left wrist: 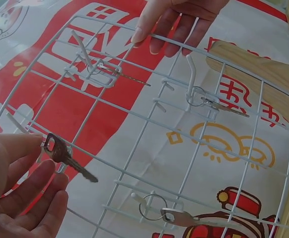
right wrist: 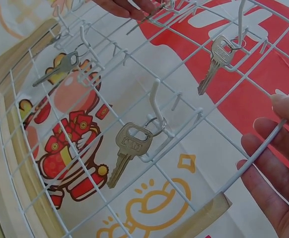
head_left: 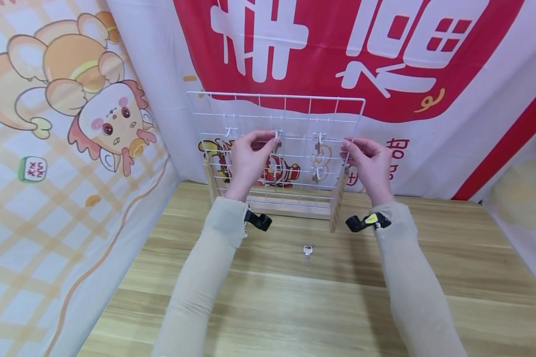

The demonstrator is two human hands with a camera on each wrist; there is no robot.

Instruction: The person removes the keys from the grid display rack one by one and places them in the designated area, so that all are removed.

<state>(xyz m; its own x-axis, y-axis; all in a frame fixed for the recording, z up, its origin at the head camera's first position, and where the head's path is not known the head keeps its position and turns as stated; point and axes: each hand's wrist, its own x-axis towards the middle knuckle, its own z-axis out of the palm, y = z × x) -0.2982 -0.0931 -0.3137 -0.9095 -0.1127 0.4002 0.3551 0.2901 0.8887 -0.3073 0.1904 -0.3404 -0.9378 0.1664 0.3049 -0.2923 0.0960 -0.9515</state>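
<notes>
**Left hand pinching a key at a white wire grid**

Head view. The wire grid stands in a wooden stand on a wood-grained table, before a cloth with a red panel. The left hand, thumb and forefinger together, is at a hook in the upper middle of the grid; the right hand is at the grid's right edge. A loose key lies on the table in front of the stand. A black wrist strap is worn at the left cuff.

Left wrist view. The left thumb and forefinger are clamped at the bow end of the pinched key, its blade pointing away from the hand. Three hanging keys are on hooks by metal rings. The right hand is at the grid's outer rail.

Right wrist view. The right hand grips that rail, thumb on one side and fingers on the other. Nearby, a white hook carries one of the hanging keys; at the top, the left hand's fingers touch the pinched key.
</notes>
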